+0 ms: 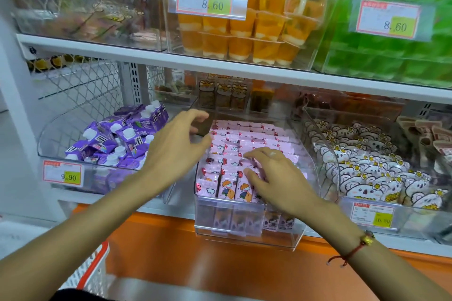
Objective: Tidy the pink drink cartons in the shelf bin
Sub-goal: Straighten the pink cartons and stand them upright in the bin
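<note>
Pink drink cartons (252, 137) with a cartoon child and red balloon stand packed in rows inside a clear plastic shelf bin (247, 232) at the middle of the lower shelf. My left hand (178, 146) hovers over the bin's left edge, fingers loosely spread and holding nothing. My right hand (276, 178) lies on the front rows of cartons, its fingers straight and pressing on their tops. A red string bracelet (352, 249) sits on my right wrist.
A bin of purple cartons (117, 139) stands to the left, a bin of koala-print packs (367, 168) to the right. Orange jelly cups (244, 32) and green packs (403, 56) fill the upper shelf. An orange ledge (208, 264) runs below, with a white basket (90, 273) at lower left.
</note>
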The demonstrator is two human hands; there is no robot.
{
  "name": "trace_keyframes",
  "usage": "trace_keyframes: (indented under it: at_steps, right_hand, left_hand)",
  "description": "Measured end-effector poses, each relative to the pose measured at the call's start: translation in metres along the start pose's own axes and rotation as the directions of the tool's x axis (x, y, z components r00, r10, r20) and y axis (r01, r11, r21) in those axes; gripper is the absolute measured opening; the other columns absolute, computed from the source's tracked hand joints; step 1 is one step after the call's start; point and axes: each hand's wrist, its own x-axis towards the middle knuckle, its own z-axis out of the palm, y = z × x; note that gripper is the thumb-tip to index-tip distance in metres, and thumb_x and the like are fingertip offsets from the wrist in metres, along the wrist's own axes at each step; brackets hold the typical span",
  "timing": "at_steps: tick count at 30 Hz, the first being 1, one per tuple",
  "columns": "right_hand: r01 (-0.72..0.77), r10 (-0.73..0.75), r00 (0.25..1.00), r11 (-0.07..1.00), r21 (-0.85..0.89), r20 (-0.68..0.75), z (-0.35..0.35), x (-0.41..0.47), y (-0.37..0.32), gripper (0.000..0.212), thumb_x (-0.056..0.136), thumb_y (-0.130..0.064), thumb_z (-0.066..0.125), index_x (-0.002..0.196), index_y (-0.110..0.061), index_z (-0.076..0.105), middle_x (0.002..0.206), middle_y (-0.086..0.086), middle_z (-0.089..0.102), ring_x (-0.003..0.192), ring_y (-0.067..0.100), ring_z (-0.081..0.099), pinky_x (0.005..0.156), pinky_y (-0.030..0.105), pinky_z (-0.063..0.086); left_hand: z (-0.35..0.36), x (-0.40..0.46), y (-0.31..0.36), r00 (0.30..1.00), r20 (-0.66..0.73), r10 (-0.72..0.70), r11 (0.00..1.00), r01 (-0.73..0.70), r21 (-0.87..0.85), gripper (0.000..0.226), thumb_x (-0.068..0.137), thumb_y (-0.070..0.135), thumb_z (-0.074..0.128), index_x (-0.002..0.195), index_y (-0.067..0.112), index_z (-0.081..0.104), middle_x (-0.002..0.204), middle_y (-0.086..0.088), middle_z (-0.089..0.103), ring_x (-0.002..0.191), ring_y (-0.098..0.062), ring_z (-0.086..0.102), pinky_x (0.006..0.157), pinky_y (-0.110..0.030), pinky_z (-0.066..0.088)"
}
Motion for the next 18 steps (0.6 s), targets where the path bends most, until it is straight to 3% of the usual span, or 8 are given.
trace_keyframes:
  at_steps: [2, 4, 6, 8, 11, 13, 16, 18]
  right_hand:
    - [0.016, -0.014, 0.997, 0.999, 0.033, -0.071, -0.001, 0.011, -0.007, 0.036, 0.099, -0.030, 0.044, 0.133, -0.018, 0.051, 0.128, 0.002, 0.057, 0.118, 0.021, 0.047, 0.086, 0.028, 0.035]
    - [0.042, -0.037, 0.997, 0.997, 0.070, -0.068, 0.001, 0.027, -0.015, 0.037, 0.100, -0.027, 0.041, 0.134, -0.017, 0.050, 0.128, 0.004, 0.057, 0.117, 0.023, 0.048, 0.088, 0.030, 0.037]
    - [0.060, -0.063, 0.997, 0.996, 0.063, 0.045, 0.008, 0.042, -0.022, 0.039, 0.102, -0.029, 0.038, 0.138, -0.017, 0.047, 0.138, 0.005, 0.051, 0.125, 0.025, 0.043, 0.098, 0.035, 0.036]
    - [0.051, -0.046, 0.976, 0.999, -0.017, 0.214, 0.016, 0.054, -0.027, 0.043, 0.103, -0.034, 0.031, 0.140, -0.018, 0.045, 0.147, 0.004, 0.042, 0.133, 0.025, 0.031, 0.106, 0.039, 0.030]
    - [0.035, -0.007, 0.953, 0.996, -0.086, 0.304, 0.018, 0.065, -0.029, 0.045, 0.103, -0.039, 0.026, 0.132, -0.019, 0.053, 0.145, 0.004, 0.043, 0.131, 0.026, 0.028, 0.104, 0.043, 0.029]
    - [0.040, -0.022, 0.959, 0.998, -0.057, 0.283, 0.013, 0.069, -0.027, 0.041, 0.100, -0.042, 0.034, 0.124, -0.020, 0.059, 0.139, 0.004, 0.049, 0.128, 0.026, 0.032, 0.102, 0.043, 0.033]
    - [0.076, -0.069, 0.979, 0.997, -0.028, 0.194, 0.008, 0.067, -0.026, 0.035, 0.091, -0.043, 0.057, 0.115, -0.018, 0.065, 0.126, 0.005, 0.053, 0.121, 0.023, 0.039, 0.097, 0.038, 0.038]
    - [0.085, -0.083, 0.986, 0.996, -0.007, 0.144, 0.007, 0.065, -0.027, 0.025, 0.089, -0.036, 0.062, 0.100, -0.015, 0.070, 0.117, 0.005, 0.055, 0.115, 0.023, 0.041, 0.091, 0.037, 0.039]
  left_hand:
    - [-0.002, -0.024, 0.000, 0.998, 0.006, -0.055, 0.992, 0.056, -0.117, 0.041, 0.086, 0.035, 0.066, 0.125, 0.031, 0.052, 0.118, 0.016, 0.060, 0.099, -0.001, 0.058, 0.083, -0.027, 0.048]
    - [-0.003, -0.039, -0.001, 0.990, 0.083, -0.112, 0.975, 0.126, -0.184, 0.037, 0.085, 0.044, 0.064, 0.120, 0.035, 0.053, 0.109, 0.019, 0.061, 0.096, 0.003, 0.060, 0.081, -0.023, 0.049]
    - [-0.002, -0.045, -0.003, 0.979, 0.151, -0.135, 0.956, 0.169, -0.241, 0.025, 0.087, 0.042, 0.062, 0.110, 0.040, 0.054, 0.104, 0.026, 0.060, 0.090, 0.016, 0.058, 0.076, -0.007, 0.045]
    - [-0.002, -0.046, -0.004, 0.978, 0.170, -0.122, 0.947, 0.166, -0.274, 0.022, 0.091, 0.028, 0.061, 0.107, 0.042, 0.054, 0.105, 0.028, 0.059, 0.085, 0.023, 0.055, 0.074, -0.002, 0.043]
    - [0.001, -0.047, -0.006, 0.980, 0.151, -0.132, 0.926, 0.176, -0.335, 0.030, 0.092, 0.016, 0.060, 0.107, 0.041, 0.052, 0.105, 0.029, 0.058, 0.087, 0.014, 0.060, 0.088, -0.023, 0.051]
    - [0.004, -0.048, -0.007, 0.977, 0.144, -0.158, 0.902, 0.202, -0.380, 0.029, 0.091, 0.015, 0.060, 0.109, 0.037, 0.053, 0.104, 0.031, 0.056, 0.087, 0.011, 0.060, 0.092, -0.037, 0.051]
    - [0.004, -0.047, -0.007, 0.969, 0.166, -0.183, 0.877, 0.237, -0.417, 0.026, 0.091, 0.016, 0.060, 0.103, 0.038, 0.055, 0.102, 0.030, 0.057, 0.086, 0.011, 0.061, 0.091, -0.041, 0.052]
    - [0.002, -0.045, -0.007, 0.963, 0.180, -0.200, 0.860, 0.261, -0.439, 0.025, 0.091, 0.014, 0.061, 0.102, 0.037, 0.057, 0.103, 0.027, 0.059, 0.090, 0.007, 0.062, 0.092, -0.043, 0.052]
